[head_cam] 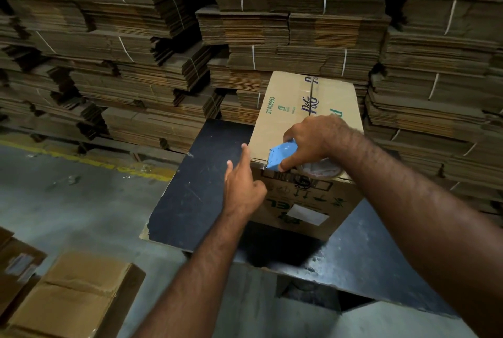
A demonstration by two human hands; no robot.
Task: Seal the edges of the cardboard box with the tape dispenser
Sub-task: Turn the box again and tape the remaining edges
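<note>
A printed brown cardboard box stands on a black table, its top flaps closed with clear tape along the centre seam. My right hand grips a blue tape dispenser at the box's near top edge, close to the near left corner. The tape roll shows under my wrist. My left hand is at the box's near left corner, two fingers straight and pointing up along the corner edge, the others curled. It holds nothing.
Tall stacks of flattened, strapped cardboard fill the whole background behind the table. Two more brown boxes sit on the grey concrete floor at lower left. A yellow floor line runs left of the table.
</note>
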